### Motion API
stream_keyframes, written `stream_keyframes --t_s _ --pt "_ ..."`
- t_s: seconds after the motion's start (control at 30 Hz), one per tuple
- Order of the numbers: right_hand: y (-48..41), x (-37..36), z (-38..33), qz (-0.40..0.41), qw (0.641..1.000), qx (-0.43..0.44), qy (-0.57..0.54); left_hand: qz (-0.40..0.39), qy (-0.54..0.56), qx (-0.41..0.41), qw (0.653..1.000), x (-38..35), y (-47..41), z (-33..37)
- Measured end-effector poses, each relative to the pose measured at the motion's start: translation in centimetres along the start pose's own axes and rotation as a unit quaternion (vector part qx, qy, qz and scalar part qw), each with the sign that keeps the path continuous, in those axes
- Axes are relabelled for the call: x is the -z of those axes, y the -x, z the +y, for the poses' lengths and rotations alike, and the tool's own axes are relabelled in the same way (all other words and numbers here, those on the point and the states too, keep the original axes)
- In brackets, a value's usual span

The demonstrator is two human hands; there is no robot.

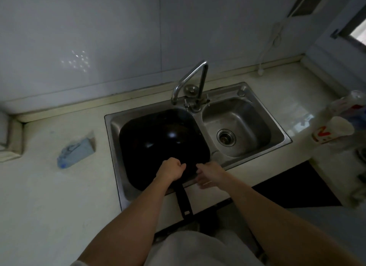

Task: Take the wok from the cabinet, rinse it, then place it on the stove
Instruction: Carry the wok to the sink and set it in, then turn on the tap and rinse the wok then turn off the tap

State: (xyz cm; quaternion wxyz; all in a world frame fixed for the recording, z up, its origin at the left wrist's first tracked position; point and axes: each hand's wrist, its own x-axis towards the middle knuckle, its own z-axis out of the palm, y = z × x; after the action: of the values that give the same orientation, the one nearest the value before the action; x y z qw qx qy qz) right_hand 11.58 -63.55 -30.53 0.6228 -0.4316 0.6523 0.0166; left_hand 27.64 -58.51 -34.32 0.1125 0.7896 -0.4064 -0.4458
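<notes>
My L hand (170,169) gripped the wok (158,144) handle up by the bowl. R hand (210,174) hung loose-fingered & blurred by the rim, couldn't tell if touching. Wok filled the L basin of the sink (245,88), basin floor hidden, faucet (195,77) behind it. Wok's inside was too dark to read.

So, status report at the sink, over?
Left hand grips wok handle. Right hand open at rim. Wok in sink, left basin; faucet shows no water.
</notes>
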Motion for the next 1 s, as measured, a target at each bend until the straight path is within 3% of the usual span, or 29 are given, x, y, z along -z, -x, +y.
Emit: stream_keyframes --t_s 0.27,0.57,0.83,1.0 --pt "-6.5 8.6 -7.2 0.033 0.995 0.077 -0.058 0.092 0.044 -0.018 0.995 2.7 -2.8 9.0" --pt "-12.2 15.2 -13.0 -0.027 0.995 0.097 -0.004 0.166 0.059 -0.007 0.984 1.5 -7.8 17.4" --pt "-16.9 16.2 -17.5 -0.026 0.991 0.125 0.037 0.157 -0.086 0.017 0.984 1.7 -10.8 20.1" --pt "-19.1 16.3 -19.9 -0.031 0.99 0.134 0.041 0.21 -0.159 0.046 0.964 2.8 -13.1 20.6"
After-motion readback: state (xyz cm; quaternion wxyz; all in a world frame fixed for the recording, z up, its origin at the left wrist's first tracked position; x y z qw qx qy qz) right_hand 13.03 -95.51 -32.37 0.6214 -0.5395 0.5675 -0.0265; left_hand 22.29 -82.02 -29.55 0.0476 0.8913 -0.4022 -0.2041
